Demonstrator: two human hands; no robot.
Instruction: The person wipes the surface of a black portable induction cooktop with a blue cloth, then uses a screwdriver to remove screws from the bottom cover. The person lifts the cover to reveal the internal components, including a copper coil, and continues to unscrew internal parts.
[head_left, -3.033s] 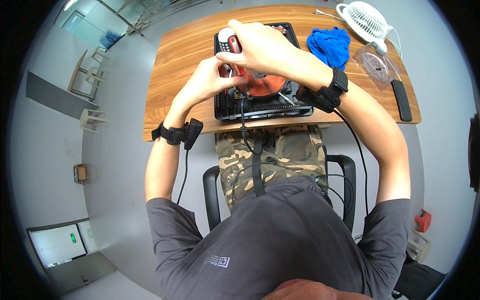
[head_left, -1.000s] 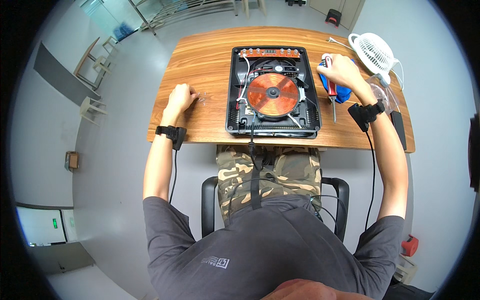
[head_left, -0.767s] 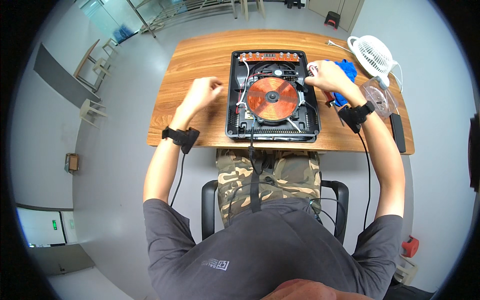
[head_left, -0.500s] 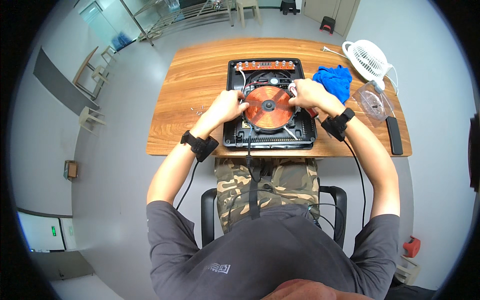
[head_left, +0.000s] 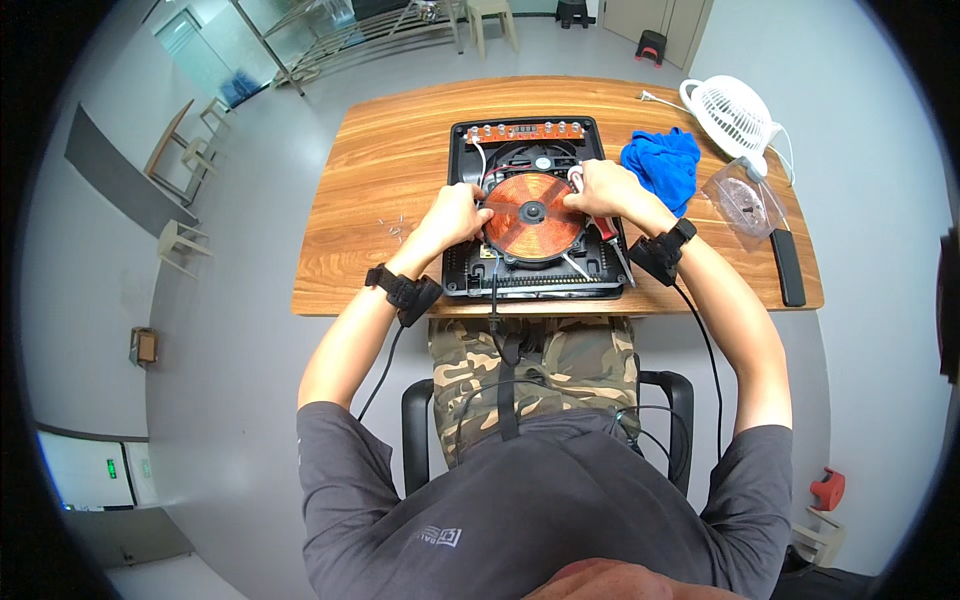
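An opened induction cooker base [head_left: 612, 285], black and shallow, lies on the wooden table in front of me. In it sits a round copper coil [head_left: 545, 238] with dark cross strips and a dark hub. My left hand [head_left: 462, 213] grips the coil's left edge, thumb on its top. At the opposite edge is my right hand [head_left: 606, 190], its thumb touching the coil. A screwdriver [head_left: 606, 229] with a red and white handle is held in that hand, its shaft slanting toward the base's near right corner. Both hands' fingertips are partly hidden. An orange circuit board [head_left: 525, 131] runs along the far side.
Small screws [head_left: 392, 228] lie left of the base. On the right are a crumpled blue cloth [head_left: 662, 165], a white fan [head_left: 732, 112], a clear plastic container [head_left: 745, 205] and a black bar-shaped object [head_left: 788, 268]. A black cable [head_left: 494, 300] crosses the near edge.
The view has shifted slightly. My right hand has turned a little, and more of the screwdriver's shaft shows below it. Both hands stay at the coil's edges.
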